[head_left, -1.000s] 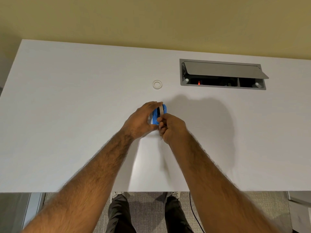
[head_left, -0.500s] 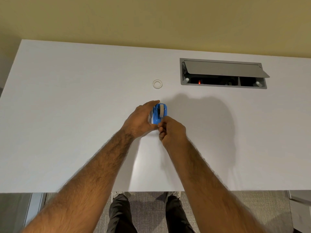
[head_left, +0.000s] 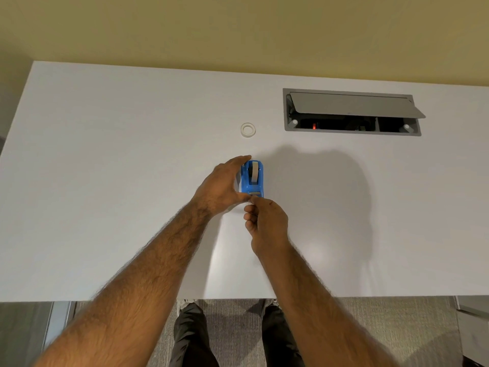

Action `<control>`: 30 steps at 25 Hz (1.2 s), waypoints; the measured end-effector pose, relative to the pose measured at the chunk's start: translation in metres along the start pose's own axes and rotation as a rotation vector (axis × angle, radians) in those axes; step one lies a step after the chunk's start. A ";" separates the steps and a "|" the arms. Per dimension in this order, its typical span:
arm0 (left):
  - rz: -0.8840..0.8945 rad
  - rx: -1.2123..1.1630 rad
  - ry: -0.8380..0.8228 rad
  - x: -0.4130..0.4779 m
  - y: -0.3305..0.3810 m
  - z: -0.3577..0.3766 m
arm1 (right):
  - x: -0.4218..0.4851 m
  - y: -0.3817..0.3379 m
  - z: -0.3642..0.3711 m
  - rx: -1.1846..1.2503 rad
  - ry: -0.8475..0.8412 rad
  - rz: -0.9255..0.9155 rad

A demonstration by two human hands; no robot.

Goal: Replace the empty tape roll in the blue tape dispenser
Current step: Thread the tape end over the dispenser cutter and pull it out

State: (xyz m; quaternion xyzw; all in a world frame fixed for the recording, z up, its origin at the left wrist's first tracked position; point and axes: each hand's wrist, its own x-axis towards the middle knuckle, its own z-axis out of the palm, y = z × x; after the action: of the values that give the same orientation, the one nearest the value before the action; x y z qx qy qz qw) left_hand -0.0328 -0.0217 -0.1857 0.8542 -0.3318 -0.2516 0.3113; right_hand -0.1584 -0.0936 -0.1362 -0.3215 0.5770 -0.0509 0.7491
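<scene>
Dispenser [head_left: 251, 184] of glossy blue plastic clasped in left grip [head_left: 222, 187]; right grip [head_left: 267, 221] curled, perhaps pinching tape [head_left: 254, 172].

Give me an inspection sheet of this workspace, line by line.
Surface: white table, shadowed right of the hands.
Job's things: blue tape dispenser with a tape roll seated in it; empty ring lying apart, farther back.
Clutter: nothing seen.
Hands: left hand grips the dispenser; right hand curled at its cutter end, tape pinch unclear.
Cables: nothing seen; the open table hatch shows a red light.
Surroundings: yellow wall, grey carpet.
</scene>
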 end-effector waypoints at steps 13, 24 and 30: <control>0.033 0.026 -0.025 0.002 -0.007 0.004 | 0.011 0.006 -0.003 -0.053 0.032 -0.124; 0.043 0.017 -0.015 0.000 -0.005 0.005 | 0.017 0.014 -0.015 -0.108 0.001 -0.121; -0.056 0.025 -0.056 -0.022 0.001 -0.007 | 0.016 0.012 -0.034 -0.416 0.050 -0.194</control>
State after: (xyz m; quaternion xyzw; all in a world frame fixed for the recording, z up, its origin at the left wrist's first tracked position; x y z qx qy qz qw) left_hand -0.0429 -0.0034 -0.1753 0.8597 -0.3192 -0.2798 0.2842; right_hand -0.1870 -0.1059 -0.1600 -0.5214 0.5599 -0.0106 0.6439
